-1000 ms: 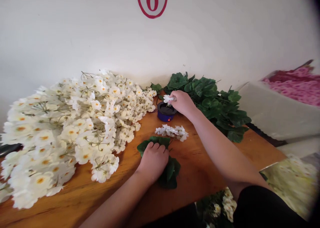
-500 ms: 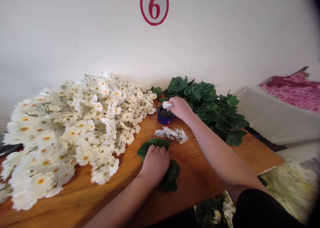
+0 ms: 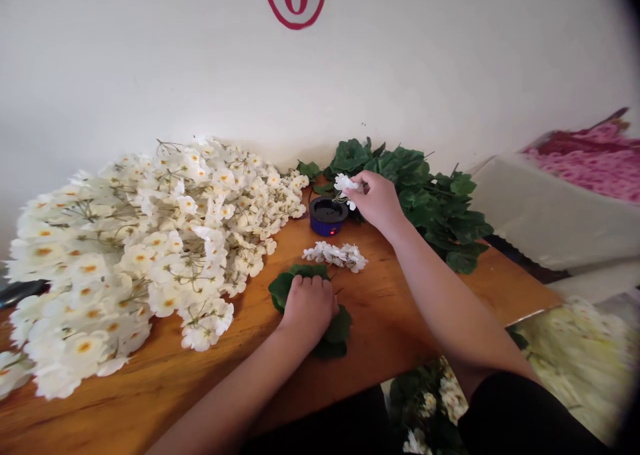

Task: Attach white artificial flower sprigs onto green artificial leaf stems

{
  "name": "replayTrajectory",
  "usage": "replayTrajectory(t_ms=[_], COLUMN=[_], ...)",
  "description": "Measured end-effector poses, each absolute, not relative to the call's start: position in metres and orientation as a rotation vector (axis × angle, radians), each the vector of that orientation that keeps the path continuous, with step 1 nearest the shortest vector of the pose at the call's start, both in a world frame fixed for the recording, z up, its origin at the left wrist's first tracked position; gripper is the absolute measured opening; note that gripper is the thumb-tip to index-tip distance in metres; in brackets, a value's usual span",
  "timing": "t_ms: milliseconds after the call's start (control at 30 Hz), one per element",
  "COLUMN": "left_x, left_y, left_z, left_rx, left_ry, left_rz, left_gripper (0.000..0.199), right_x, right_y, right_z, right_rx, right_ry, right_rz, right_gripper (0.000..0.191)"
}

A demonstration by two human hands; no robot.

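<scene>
My right hand (image 3: 376, 198) pinches a small sprig of white artificial flowers (image 3: 345, 187) by its stems. It hovers just above and to the right of a small round blue pot (image 3: 326, 216) with a dark inside and a lit red switch. On the table, my left hand (image 3: 310, 310) is closed over a green leaf spray (image 3: 337, 328); leaves stick out on both sides of the fingers. Just beyond the left hand lies a white flower cluster (image 3: 336, 256), between it and the pot.
A large heap of white flowers with orange centres (image 3: 165, 242) covers the left of the wooden table (image 3: 400, 322). Green leaves (image 3: 425, 202) are piled at the back right. Pink flowers (image 3: 590, 165) and bagged pale flowers (image 3: 580, 362) stand off the right edge.
My right hand has lifted the white sprig up from over the pot, whose dark inside now shows. The left hand stays on the leaves. The view has shifted slightly.
</scene>
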State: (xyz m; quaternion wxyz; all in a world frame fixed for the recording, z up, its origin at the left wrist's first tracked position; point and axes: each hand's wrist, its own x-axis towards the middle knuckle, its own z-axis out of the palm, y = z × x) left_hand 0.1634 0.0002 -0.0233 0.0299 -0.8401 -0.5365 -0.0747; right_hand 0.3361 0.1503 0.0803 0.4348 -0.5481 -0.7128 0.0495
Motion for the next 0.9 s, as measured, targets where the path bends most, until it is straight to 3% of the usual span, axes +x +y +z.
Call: replayTrajectory(t_ms=[267,533,900], left_x=[0.135,0.124,0.115], left_y=[0.011,0.013,0.017], left_z=[-0.020,-0.013,-0.012], left_rx=[-2.607,-2.698,-2.828], left_ry=[-1.366,-1.523,-1.681], left_rz=[-0.482,-0.593,-0.773], left_gripper=[0.028,0.032,0.027], right_x=[0.380,0.375,0.354], right_y=[0.152,0.145,0.066], right_z=[0.060,0.055,0.004], right_rx=[-1.245,-1.228,-1.091], right_ry=[-1.422,-1.412,-1.553], right_rz=[0.569,0.591,1.137], right_gripper=[0.024,0.026,0.030])
